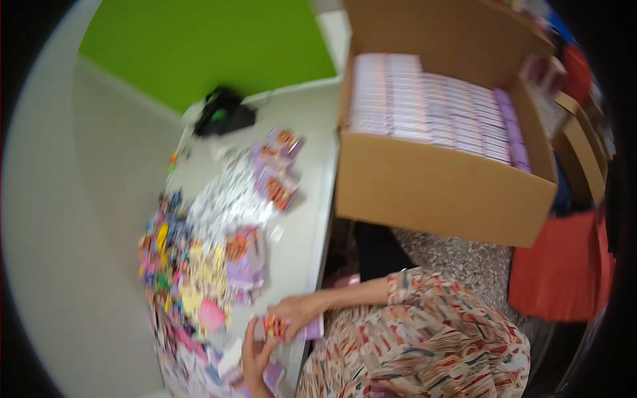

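My left hand (255,355) and my right hand (295,312) meet at the near edge of a white table (312,172), both gripping a small lilac packet (285,328) with an orange and red picture on it. The frame is blurred, so finger detail is unclear. To the left of my hands lies a heap of colourful small pieces (179,265) and another lilac packet (245,255). Further back sit several lilac packets (279,166) and a pile of white and grey bits (229,196).
A large open cardboard box (438,192) filled with rows of lilac packets stands to the right of the table. A black object with green (222,113) lies at the table's far end by a green wall. A red bag (561,265) sits at the right.
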Action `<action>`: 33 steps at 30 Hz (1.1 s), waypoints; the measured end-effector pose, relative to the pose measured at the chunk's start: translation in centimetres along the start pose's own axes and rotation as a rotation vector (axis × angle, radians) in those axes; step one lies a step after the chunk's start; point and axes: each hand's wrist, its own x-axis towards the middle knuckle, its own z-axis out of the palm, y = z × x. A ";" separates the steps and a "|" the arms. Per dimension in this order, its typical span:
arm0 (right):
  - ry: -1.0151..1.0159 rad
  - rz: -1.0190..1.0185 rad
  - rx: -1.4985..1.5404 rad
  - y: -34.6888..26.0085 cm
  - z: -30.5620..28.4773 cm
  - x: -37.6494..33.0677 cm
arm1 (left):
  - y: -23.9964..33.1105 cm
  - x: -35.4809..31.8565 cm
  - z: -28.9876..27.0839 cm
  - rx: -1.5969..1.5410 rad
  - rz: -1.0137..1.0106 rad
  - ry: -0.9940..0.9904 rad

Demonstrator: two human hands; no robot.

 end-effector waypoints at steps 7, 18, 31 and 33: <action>-0.045 0.170 0.060 -0.1 -2.1 -1.1 | -0.6 2.3 -0.3 0.238 0.198 -0.097; -0.052 0.263 0.035 -0.8 -1.9 0.2 | 0.3 0.5 0.9 0.506 0.322 0.046; 0.113 0.255 0.036 -1.8 -1.6 0.3 | 0.4 2.1 0.3 -0.393 -0.052 0.218; 0.110 0.254 0.030 -1.7 -1.7 0.2 | 0.5 2.2 0.6 -0.407 -0.055 0.202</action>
